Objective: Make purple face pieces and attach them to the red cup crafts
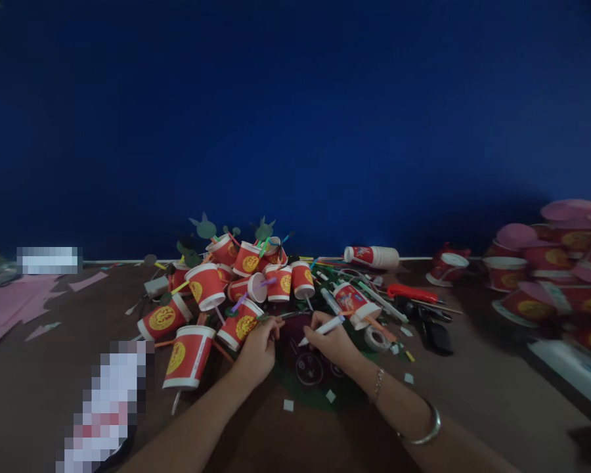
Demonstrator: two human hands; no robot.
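Observation:
My right hand [332,338] grips a white marker [328,326], its tip pointing down and left. Beneath lies a dark sheet [295,387] with round outlines drawn on it in a light colour. My left hand [256,348] is closed beside the sheet, fingertips pinched together; what they hold, if anything, is too dark to make out. Close to the left hand lies a tipped red paper cup [239,325] with a yellow emblem. It belongs to a heap of similar cups [207,286] with straws stuck through them, some topped by dark green cut-out shapes.
Right of my hands lie another red cup [352,303], a tape roll [375,339], a red-handled tool [414,293] and a black object [436,332]. Stacked cups [372,256] lie by the blue wall. More cups [551,276] stand at far right, pink paper [20,302] at far left.

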